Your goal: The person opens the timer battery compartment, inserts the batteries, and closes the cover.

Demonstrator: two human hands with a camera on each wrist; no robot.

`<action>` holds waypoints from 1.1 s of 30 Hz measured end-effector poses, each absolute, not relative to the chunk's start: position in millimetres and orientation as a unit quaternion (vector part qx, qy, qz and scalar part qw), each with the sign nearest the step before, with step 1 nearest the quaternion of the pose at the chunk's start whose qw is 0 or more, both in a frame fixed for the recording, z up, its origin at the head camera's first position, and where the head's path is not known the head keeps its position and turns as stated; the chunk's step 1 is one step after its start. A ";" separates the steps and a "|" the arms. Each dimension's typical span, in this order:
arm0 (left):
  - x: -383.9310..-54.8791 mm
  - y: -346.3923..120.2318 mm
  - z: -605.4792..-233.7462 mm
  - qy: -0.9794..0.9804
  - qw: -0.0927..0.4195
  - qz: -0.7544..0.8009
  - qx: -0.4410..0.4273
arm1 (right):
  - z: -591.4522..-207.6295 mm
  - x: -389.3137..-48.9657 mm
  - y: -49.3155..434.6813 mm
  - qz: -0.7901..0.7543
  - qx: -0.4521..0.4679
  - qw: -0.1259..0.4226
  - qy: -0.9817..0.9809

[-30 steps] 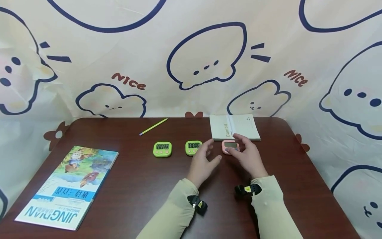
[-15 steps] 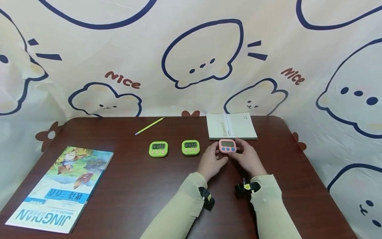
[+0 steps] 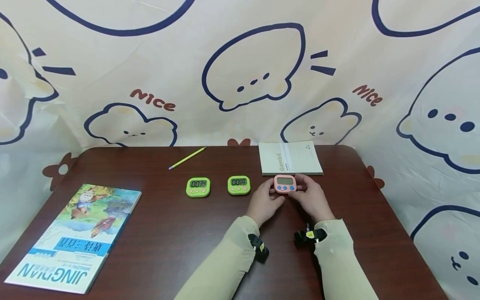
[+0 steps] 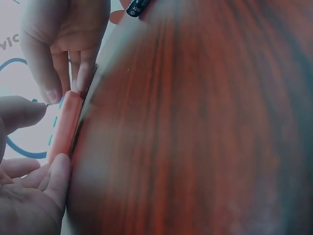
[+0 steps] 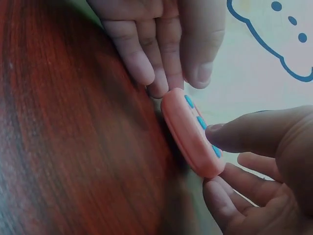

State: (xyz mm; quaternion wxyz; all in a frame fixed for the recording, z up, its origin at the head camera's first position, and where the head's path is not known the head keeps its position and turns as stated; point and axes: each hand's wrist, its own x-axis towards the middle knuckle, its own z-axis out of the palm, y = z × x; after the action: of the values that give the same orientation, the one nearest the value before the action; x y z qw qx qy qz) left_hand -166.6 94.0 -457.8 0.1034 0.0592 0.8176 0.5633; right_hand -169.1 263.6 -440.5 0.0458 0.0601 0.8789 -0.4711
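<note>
Pink timer (image 3: 285, 184), near side of notebook (image 3: 294, 159): right end pinched by my right hand (image 3: 312, 198), left end touched by my loose left hand (image 3: 263, 203); even pressure seems advisable.

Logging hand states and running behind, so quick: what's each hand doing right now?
Left hand: open, touching the left end of the pink digital timer.
Right hand: closed, holding that timer by its right end.

Sleeves (image 3: 222, 263) are pale green — wristbands (image 3: 258, 248) black (yellow-marked).
</note>
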 end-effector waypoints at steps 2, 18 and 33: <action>-166.5 92.9 -457.1 0.813 0.094 0.572 0.058 | -438.5 -168.3 264.0 -0.477 0.062 0.039 0.876; -159.4 44.1 -436.1 0.726 0.022 0.681 0.093 | -392.6 -140.4 230.4 -0.527 -0.016 -0.006 0.849; -102.8 -40.5 -386.9 0.737 -0.014 0.654 0.171 | -363.7 -96.2 173.7 -0.591 -0.185 -0.050 0.784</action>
State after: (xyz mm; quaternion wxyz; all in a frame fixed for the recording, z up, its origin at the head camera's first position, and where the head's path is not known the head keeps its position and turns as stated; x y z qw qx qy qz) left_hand -102.8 -40.5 -386.9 -0.0144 0.1705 0.7366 0.6544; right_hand -96.2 173.7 -363.7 -0.0496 -0.1853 0.7839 -0.5905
